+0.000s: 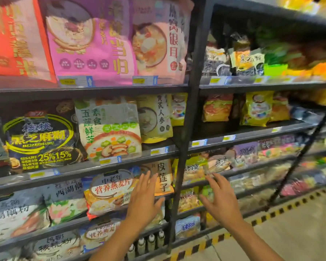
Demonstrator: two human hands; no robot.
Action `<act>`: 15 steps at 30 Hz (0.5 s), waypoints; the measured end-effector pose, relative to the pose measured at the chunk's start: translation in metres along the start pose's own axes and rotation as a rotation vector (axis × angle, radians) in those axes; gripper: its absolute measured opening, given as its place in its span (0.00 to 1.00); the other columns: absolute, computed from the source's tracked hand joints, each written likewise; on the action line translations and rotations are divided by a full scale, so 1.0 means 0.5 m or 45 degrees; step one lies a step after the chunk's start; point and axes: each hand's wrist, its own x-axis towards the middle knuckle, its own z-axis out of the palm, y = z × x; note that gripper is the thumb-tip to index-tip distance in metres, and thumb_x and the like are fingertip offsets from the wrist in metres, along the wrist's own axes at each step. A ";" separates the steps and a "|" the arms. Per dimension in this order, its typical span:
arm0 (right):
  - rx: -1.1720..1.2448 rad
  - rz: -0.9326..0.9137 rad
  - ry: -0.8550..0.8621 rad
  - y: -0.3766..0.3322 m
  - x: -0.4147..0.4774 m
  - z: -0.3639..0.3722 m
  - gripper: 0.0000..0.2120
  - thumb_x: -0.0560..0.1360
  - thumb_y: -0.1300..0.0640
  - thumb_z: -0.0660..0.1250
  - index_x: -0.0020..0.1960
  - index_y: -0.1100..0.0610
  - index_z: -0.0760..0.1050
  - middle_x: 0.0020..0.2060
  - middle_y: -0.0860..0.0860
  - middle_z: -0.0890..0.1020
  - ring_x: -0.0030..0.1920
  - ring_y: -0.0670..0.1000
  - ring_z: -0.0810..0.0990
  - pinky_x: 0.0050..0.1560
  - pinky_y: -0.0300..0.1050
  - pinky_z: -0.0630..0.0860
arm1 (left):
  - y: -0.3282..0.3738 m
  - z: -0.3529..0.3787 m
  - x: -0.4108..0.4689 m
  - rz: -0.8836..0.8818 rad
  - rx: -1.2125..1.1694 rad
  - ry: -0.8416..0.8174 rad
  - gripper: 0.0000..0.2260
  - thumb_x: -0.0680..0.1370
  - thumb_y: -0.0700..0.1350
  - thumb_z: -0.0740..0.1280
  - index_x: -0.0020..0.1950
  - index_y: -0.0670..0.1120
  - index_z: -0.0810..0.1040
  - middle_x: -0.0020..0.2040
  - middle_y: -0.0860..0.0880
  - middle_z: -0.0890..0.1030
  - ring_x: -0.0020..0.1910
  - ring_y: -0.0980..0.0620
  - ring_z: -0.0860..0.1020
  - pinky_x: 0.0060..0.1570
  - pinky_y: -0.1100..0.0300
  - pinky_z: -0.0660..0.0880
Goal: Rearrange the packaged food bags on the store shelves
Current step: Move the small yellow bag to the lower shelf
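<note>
My left hand (pixel 145 200) is raised with fingers spread, in front of an orange bag (pixel 165 178) and next to a blue-and-yellow oatmeal bag (pixel 107 193) on the third shelf; I cannot tell whether it touches them. My right hand (pixel 220 200) is open too, fingers apart, in front of yellow-green snack bags (pixel 193 169) right of the dark upright post (pixel 188 113). Neither hand holds anything. Above stand a white vegetable bag (pixel 109 129), a black sesame bag (pixel 43 140) and pink bags (pixel 90 42).
Dark metal shelves (pixel 94 89) run in tiers, packed with upright bags and yellow price tags. Small white bottles (pixel 149 243) stand on a low shelf. A yellow-and-black striped line (pixel 271 213) marks the floor at the shelf base, with pale floor to the right.
</note>
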 end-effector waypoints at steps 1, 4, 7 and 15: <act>-0.010 0.030 0.024 0.035 0.001 -0.016 0.33 0.75 0.41 0.73 0.76 0.49 0.69 0.76 0.51 0.68 0.77 0.56 0.66 0.72 0.60 0.71 | 0.036 0.016 0.019 0.033 -0.005 -0.010 0.37 0.82 0.62 0.63 0.85 0.57 0.46 0.86 0.54 0.43 0.85 0.50 0.41 0.82 0.47 0.50; -0.059 0.131 0.068 0.150 0.012 -0.070 0.34 0.74 0.39 0.73 0.75 0.49 0.70 0.76 0.52 0.68 0.77 0.55 0.65 0.73 0.59 0.70 | 0.154 0.061 0.079 0.126 -0.019 -0.030 0.37 0.82 0.62 0.64 0.85 0.58 0.46 0.86 0.54 0.43 0.85 0.50 0.41 0.82 0.47 0.49; -0.102 0.184 0.103 0.272 0.023 -0.124 0.36 0.73 0.37 0.72 0.76 0.48 0.68 0.77 0.51 0.66 0.77 0.55 0.65 0.72 0.58 0.72 | 0.273 0.107 0.135 0.222 0.015 -0.016 0.37 0.82 0.63 0.63 0.85 0.57 0.46 0.85 0.54 0.43 0.84 0.50 0.40 0.82 0.48 0.48; -0.057 0.281 0.163 0.565 0.058 -0.249 0.34 0.76 0.39 0.71 0.78 0.49 0.66 0.79 0.51 0.64 0.80 0.54 0.59 0.76 0.59 0.65 | 0.560 0.234 0.289 0.411 0.007 0.044 0.35 0.82 0.62 0.64 0.85 0.56 0.51 0.86 0.54 0.47 0.85 0.50 0.44 0.83 0.48 0.51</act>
